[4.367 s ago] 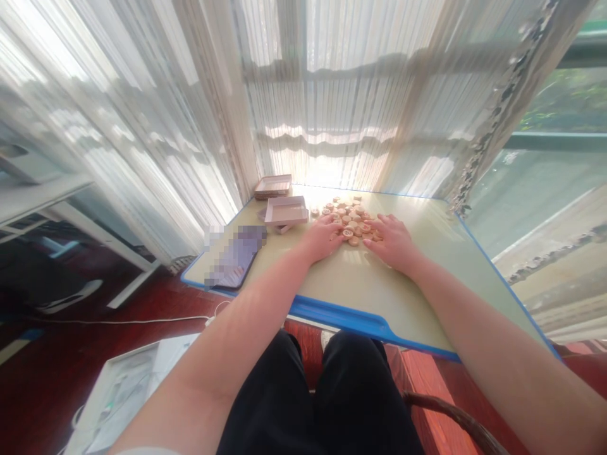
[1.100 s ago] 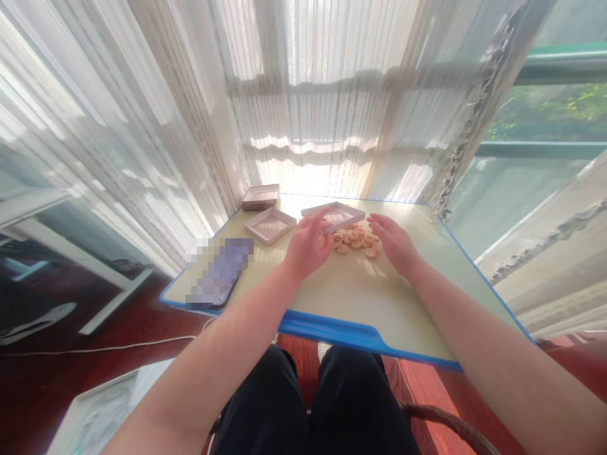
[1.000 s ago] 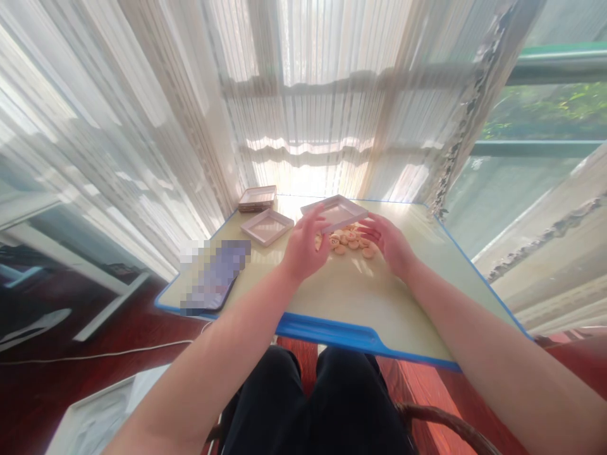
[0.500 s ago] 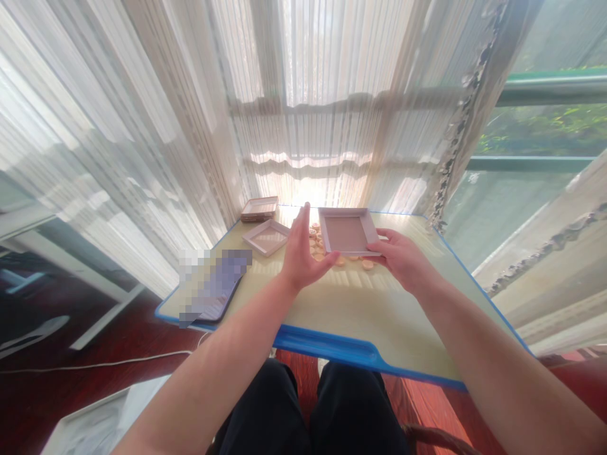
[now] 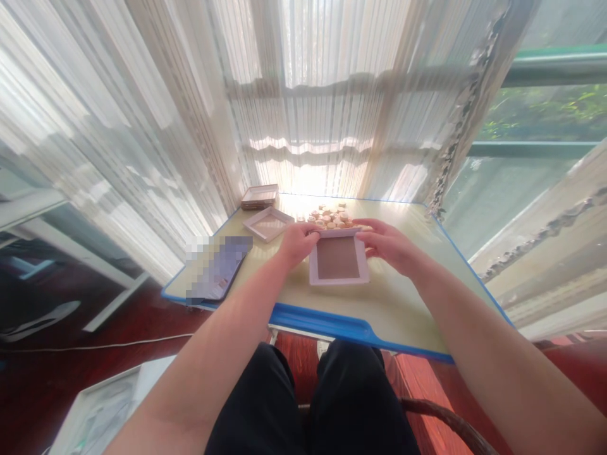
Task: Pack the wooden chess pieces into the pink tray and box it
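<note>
A shallow square box [image 5: 338,258] with pale walls and a brown-grey base is held above the table, its open side facing me. My left hand [image 5: 300,242] grips its far left corner with the fingers closed. At the far right corner, my right hand [image 5: 386,243] pinches the wall between thumb and fingers. Just beyond the box lies a heap of small round wooden pieces [image 5: 334,218], partly hidden by its far wall and by my hands. Another shallow box [image 5: 268,224] lies to the left of the heap.
Several stacked shallow boxes [image 5: 259,196] sit at the table's far left corner. A phone [image 5: 226,268], partly pixelated, lies by the left edge. The small table [image 5: 408,316] has a blue rim. Sheer curtains [image 5: 322,114] hang behind it.
The box has come nearer to me and been tilted, uncovering the heap of round pieces. My left hand, open and apart from the box before, has closed on its corner.
</note>
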The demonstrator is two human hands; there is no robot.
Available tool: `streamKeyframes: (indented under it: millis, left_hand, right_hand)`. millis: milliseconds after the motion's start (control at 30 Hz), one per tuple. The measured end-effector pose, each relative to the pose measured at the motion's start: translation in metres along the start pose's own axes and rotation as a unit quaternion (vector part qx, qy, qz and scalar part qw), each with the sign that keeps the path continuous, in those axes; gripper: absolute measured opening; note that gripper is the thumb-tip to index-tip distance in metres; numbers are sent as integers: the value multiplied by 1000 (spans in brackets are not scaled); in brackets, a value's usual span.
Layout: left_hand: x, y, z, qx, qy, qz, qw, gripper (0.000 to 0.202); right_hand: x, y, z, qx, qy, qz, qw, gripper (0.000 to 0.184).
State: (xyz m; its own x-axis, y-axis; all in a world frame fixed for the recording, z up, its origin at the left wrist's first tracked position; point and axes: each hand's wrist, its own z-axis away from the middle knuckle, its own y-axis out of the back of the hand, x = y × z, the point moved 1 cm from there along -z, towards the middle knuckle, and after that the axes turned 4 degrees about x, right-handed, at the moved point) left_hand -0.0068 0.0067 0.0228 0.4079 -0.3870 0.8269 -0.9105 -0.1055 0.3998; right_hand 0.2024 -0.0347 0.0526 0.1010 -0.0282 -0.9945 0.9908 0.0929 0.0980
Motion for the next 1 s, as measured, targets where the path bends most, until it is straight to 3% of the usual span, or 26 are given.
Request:
streamKeyframes:
  millis: [167,300,433,533,600,700,800,900,1000]
  left_hand:
    - [0,-1,6,-67,-85,-155,982,22]
    - [1,3,5,-63,-134,-176,973,17]
    - [3,6,5,-57,-145,-201,967,15]
    - [2,5,5,-94,-134,-228,960,16]
    - [1,4,5,-114,-131,-251,952,17]
    - [-1,5,4,-115,-124,-258,951,19]
    - [-3,5,3,-103,-111,-242,958,19]
    - [-3,5,4,-112,-114,-237,958,17]
    - [0,4,6,-139,-133,-232,953,15]
  right_hand:
    - [16,-2,-6,22,42,222,974,22]
    - [20,2,-11,38,152,351,923,20]
    - [21,3,-11,-8,163,446,880,20]
    - [23,2,-10,-27,170,478,861,23]
    - [25,1,-10,-19,179,470,864,25]
    - [26,0,-12,31,214,428,877,32]
    - [26,2,-16,105,238,440,859,32]
    - [24,8,-17,143,197,499,832,28]
    - [22,15,-16,108,149,538,823,25]
